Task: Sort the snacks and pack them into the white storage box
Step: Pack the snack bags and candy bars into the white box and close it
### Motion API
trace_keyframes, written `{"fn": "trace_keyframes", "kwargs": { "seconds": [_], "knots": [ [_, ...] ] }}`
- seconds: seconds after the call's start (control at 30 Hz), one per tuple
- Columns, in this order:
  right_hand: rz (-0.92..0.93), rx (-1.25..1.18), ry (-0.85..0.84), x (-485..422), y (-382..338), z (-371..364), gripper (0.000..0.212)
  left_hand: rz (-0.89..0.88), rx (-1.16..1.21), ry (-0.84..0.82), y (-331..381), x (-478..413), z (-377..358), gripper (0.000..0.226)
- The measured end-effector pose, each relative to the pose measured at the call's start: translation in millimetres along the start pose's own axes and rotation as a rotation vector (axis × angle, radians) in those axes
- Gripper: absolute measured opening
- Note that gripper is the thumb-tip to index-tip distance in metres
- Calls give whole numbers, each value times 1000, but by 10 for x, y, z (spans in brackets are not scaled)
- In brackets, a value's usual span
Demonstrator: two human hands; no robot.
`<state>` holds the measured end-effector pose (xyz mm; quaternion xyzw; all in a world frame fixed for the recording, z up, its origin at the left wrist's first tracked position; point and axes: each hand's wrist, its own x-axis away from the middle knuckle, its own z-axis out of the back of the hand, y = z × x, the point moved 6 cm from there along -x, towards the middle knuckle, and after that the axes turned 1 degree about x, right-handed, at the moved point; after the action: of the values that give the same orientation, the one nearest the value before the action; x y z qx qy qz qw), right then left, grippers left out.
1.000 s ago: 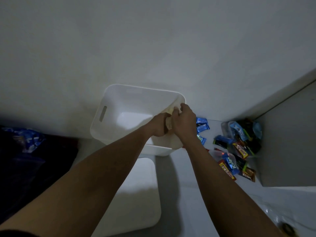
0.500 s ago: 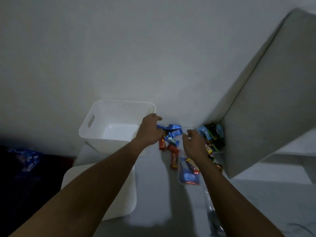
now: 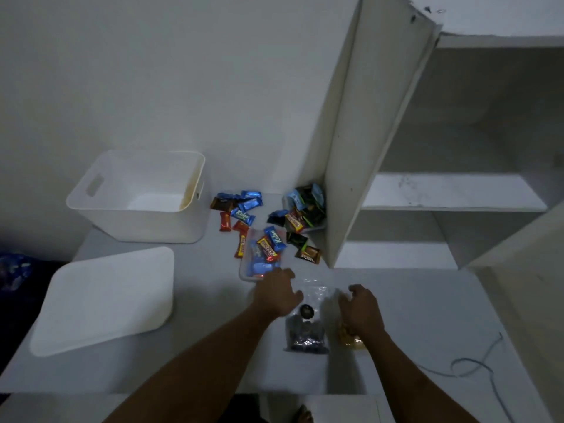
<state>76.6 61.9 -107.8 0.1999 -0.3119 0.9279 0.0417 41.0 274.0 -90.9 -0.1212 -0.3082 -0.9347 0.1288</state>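
Early on: white storage box (image 3: pixel 137 193) looks nearly empty, snacks (image 3: pixel 241 215) mostly on table (image 3: pixel 213 346); left hand (image 3: pixel 276 293) & right hand (image 3: pixel 361 309) curl over bags (image 3: pixel 306 334), grip unclear.

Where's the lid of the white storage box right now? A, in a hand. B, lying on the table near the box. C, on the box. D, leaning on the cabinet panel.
B: the lid lies on the table, camera-side of the open-topped white storage box.
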Motion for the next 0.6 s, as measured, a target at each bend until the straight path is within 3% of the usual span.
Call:
{"fn": "trace_keyframes", "kwargs": {
  "seconds": [0.13, 0.23, 0.4, 0.5, 0.6],
  "knots": [
    [-81, 117, -5, 55, 454, 7, 37, -4, -182, -70, 202, 197, -639, 63],
    [-25, 177, -64, 112, 622, -78, 40, -33, -260, -117, 247, 269, -953, 74],
    [-104, 28, -137, -243, 1573, -668, 61, -36, -357, -141, 221, 380, -1083, 41],
    [-103, 40, -120, 213, 966, -309, 64, 37, -400, -111, 145, 422, -1058, 49],
    [-148, -35, -126, 298, 762, -227, 51, 116, -415, -116, 6, 487, -1062, 57]
  ]
}}
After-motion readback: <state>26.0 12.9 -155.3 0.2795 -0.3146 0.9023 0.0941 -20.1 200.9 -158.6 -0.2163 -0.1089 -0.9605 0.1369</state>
